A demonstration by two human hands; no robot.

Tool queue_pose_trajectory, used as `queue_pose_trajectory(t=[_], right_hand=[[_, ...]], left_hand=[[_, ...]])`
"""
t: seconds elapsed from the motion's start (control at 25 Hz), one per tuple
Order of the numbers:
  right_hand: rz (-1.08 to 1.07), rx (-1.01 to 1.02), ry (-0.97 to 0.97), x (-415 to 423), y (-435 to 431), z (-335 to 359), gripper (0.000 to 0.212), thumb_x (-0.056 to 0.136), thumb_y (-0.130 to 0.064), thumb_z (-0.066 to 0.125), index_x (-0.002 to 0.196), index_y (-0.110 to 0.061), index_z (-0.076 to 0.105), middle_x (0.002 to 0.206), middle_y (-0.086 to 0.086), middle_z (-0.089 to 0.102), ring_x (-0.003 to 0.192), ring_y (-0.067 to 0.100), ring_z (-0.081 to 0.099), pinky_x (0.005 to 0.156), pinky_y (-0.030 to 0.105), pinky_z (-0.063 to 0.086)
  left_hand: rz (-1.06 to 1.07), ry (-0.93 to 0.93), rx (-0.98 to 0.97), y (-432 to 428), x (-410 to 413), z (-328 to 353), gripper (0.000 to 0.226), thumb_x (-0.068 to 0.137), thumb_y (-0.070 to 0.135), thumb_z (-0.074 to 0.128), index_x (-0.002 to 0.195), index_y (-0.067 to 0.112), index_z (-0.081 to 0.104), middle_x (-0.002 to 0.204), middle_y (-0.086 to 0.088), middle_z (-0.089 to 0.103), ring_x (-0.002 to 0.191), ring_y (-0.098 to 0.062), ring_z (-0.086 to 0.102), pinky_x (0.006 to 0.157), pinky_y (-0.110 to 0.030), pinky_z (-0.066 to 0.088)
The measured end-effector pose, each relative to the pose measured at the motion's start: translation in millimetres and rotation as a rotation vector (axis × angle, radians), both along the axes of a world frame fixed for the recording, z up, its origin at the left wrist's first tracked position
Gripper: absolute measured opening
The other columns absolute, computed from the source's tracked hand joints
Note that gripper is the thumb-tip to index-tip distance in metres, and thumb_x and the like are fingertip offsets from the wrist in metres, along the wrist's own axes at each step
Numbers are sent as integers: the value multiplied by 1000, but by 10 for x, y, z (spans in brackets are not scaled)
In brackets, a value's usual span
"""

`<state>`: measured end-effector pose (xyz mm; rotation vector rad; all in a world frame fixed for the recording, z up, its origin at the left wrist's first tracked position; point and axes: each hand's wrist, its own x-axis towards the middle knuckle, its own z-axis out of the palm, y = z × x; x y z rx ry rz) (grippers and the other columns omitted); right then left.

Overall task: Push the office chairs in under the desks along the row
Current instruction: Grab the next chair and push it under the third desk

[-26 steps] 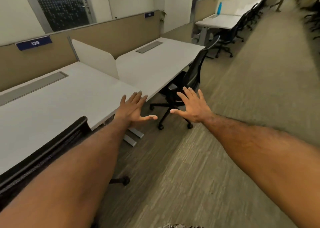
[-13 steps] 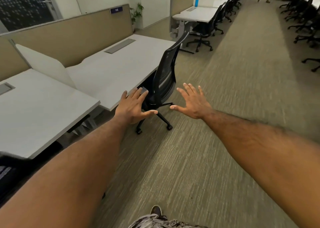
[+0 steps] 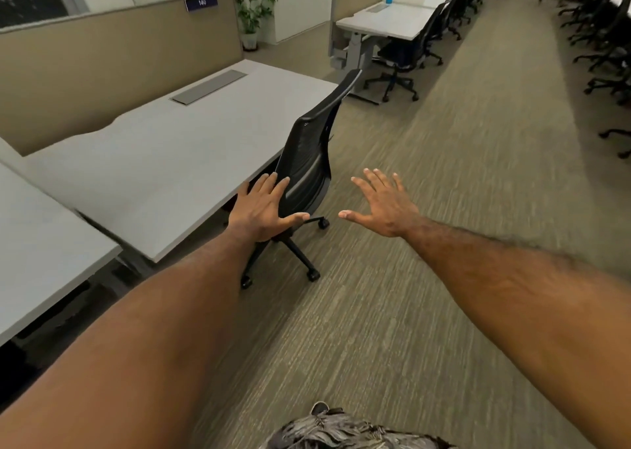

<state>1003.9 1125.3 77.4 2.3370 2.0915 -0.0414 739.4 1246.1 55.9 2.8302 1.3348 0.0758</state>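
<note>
While both arms reach forward, I see my left hand (image 3: 263, 209) spread flat, overlapping the black mesh-backed office chair (image 3: 309, 168); whether it touches, I cannot tell. My right hand (image 3: 382, 204) hangs splayed and empty just right of it. That chair sits partly tucked against the long grey desk (image 3: 164, 162).

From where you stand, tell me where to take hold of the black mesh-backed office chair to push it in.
Grip the top edge of the black mesh-backed office chair from the aisle side. Its backrest faces the aisle and rises clear above the white desk, its seat already partly underneath. Both hands are open.
</note>
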Motion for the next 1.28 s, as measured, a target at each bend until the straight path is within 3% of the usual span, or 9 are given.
queue_pose_trajectory(t=[0.28,0.56,0.76,0.96,1.16,1.28], right_hand=[[94,2,35,831,1144,12,114,75,-92,12,164,-21,17,172,13,10,159,28,5,127,57,2],[301,7,34,1725,2563,-49,106,82,-89,20,164,-22,17,173,11,9,159,26,3,127,57,2],[427,10,-2,2273,3409,132,100,88,-85,28,165,-22,15,173,11,7,159,26,3,128,55,4],[538,63,-22,2474,4210,345,98,88,-85,29,164,-24,16,173,10,7,159,28,3,127,56,2],[534,70,35,2593,4856,345,95,90,-83,28,164,-25,17,173,10,6,160,27,2,126,55,0],[517,7,6,2739,5178,251,98,86,-86,21,160,-22,31,170,12,21,158,29,11,127,55,5]], left_hand=[[106,3,-47,763,659,-4,111,74,95,13,162,26,10,170,-7,10,156,-25,6,124,-55,2],[386,-18,-56,1451,1267,-126,106,78,91,20,162,26,11,171,-5,8,157,-24,4,125,-55,3],[548,-64,-48,1874,1860,147,107,77,91,24,162,26,9,171,-4,6,157,-24,3,126,-53,5],[541,-123,12,2438,2533,469,103,83,87,36,162,27,9,171,-5,5,157,-27,2,125,-55,9],[615,-186,-111,2923,2985,332,101,82,89,33,161,27,19,169,-7,18,155,-29,14,123,-59,14],[609,-165,-239,3071,3041,177,104,74,96,38,149,24,44,149,-7,52,135,-31,48,108,-53,40]])
